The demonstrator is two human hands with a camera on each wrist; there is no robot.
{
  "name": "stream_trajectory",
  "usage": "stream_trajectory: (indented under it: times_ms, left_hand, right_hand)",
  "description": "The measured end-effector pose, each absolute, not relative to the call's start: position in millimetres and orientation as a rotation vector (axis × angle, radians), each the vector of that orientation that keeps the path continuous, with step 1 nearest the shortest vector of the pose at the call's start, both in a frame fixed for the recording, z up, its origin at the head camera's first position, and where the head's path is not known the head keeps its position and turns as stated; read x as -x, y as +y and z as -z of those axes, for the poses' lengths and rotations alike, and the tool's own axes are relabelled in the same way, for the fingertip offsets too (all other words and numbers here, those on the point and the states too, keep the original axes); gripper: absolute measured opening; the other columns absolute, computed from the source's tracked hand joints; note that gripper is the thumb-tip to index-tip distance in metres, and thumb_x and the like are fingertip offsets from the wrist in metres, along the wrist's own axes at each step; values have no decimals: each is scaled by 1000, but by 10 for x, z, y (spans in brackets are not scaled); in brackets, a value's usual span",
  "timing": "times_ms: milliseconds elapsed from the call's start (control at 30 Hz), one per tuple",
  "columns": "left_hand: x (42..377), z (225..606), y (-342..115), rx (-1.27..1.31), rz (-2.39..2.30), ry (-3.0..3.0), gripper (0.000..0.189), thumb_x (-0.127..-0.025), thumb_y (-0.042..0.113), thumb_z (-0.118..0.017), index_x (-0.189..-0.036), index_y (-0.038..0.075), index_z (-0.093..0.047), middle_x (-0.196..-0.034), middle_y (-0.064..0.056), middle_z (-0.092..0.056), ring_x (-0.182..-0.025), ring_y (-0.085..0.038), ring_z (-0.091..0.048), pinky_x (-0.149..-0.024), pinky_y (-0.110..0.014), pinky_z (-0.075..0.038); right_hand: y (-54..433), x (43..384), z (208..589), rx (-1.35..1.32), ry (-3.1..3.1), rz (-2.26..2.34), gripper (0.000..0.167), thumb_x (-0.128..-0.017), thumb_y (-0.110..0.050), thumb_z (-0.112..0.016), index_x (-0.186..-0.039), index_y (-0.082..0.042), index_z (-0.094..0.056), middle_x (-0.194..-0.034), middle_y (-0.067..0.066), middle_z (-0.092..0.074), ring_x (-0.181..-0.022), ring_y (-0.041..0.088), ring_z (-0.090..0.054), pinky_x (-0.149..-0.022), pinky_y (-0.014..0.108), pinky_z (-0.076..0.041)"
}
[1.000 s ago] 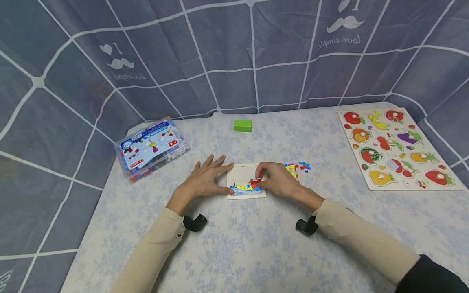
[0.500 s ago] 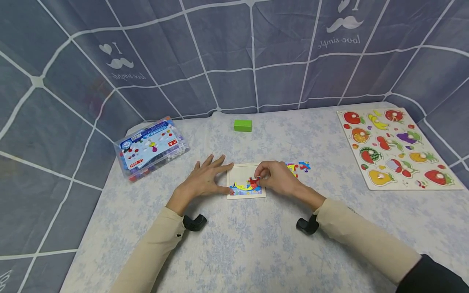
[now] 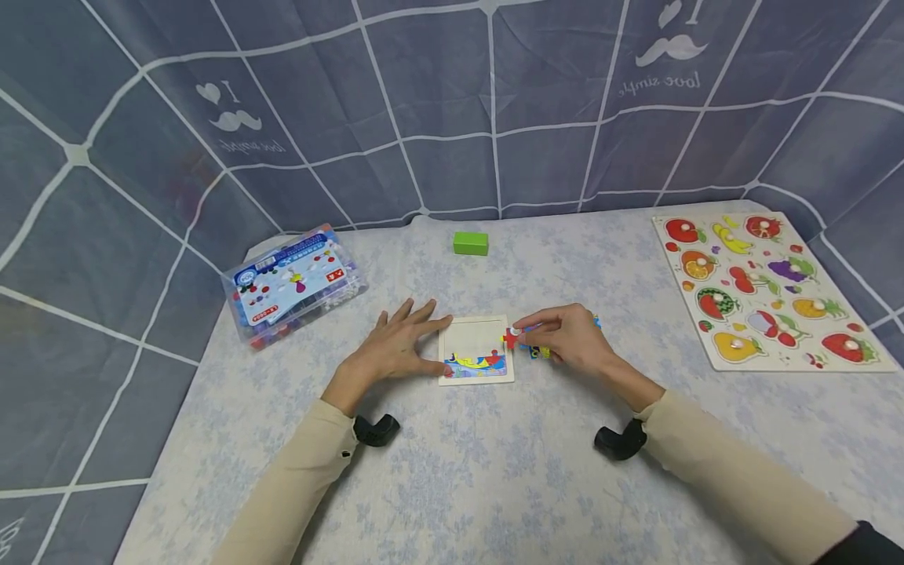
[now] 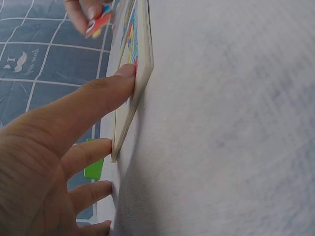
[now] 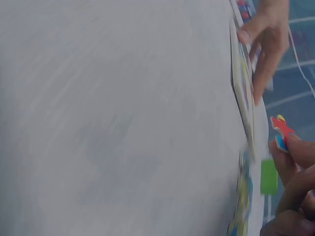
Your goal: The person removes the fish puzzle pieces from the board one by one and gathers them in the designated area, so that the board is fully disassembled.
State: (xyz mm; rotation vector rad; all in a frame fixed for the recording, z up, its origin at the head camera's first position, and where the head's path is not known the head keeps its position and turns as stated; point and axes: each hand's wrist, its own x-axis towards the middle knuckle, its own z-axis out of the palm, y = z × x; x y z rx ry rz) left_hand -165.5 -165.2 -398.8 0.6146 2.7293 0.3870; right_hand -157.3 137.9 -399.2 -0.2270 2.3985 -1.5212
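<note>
My left hand (image 3: 384,349) lies with spread fingers at the left side of a small wooden jigsaw tray (image 3: 469,336). Its thumb presses on the tray's lower left, and the index fingertip touches the upper left corner. Along the bottom of the tray runs a row of fitted pieces (image 3: 472,366) in blue, yellow and red. My right hand (image 3: 575,341) pinches a red jigsaw piece (image 5: 283,129) with blue and yellow parts, held up by the tray's right edge. Loose jigsaw pieces (image 3: 540,352) lie beneath that hand, which partly hides them.
A green block (image 3: 470,243) stands behind the tray. At the left back is a clear plastic case (image 3: 293,284) with a printed label. A fruit peg puzzle board (image 3: 770,294) lies at the right. Grey checked curtain (image 3: 452,102) closes off the back.
My right hand has drawn back to the right from the tray, carrying the red jigsaw piece off the fitted row. My left hand stays in place on the tray.
</note>
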Motion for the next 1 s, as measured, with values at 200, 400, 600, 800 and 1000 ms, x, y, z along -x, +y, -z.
stream_trajectory:
  times_ms: [200,400,600,800,1000]
  left_hand:
    - [1668,3981,-1646,-614,-391,2736,90,-76,64,-73,-152,29,-38,-163,-5,-16,-149,-37,-3,-112,-69,-5]
    - [1662,3986,-1645,-614,-400,2728,90,-77,63,-73,-153,29,-38,-163,-6,-16,-149,-37,-3,-111,-69,-5]
    - [1659,3994,-1647,-623,-408,2730,90,-77,63,-73,-153,29,-38,-163,-6,-17,-149,-38,-3,-111,-70,-5]
    - [1654,3993,-1652,-627,-408,2728,89,-78,63,-73,-153,28,-39,-163,-6,-17,-149,-38,-3,-111,-70,-5]
    - [1651,3996,-1650,-628,-419,2728,90,-77,63,-73,-153,28,-38,-163,-7,-16,-149,-38,-2,-111,-70,-5]
  right_hand:
    - [1731,1523,4037,132,2479,1486,26,-87,-19,-76,-110,-7,-75,-74,9,-72,-44,12,-39,-44,24,-32]
    - [2029,1454,4048,36,2547,1414,28,-88,-21,-74,-112,-5,-74,-79,6,-73,-46,10,-39,-46,25,-34]
    - [2228,1407,4042,-29,2629,1295,29,-87,-20,-74,-111,-4,-74,-81,5,-74,-53,11,-43,-49,25,-36]
    - [2264,1381,4059,1,2712,1194,25,-87,-19,-74,-106,-4,-75,-83,5,-74,-66,14,-48,-54,24,-36]
    - [2250,1383,4068,76,2813,1105,21,-84,-18,-77,-101,-5,-77,-83,5,-69,-74,19,-57,-56,26,-42]
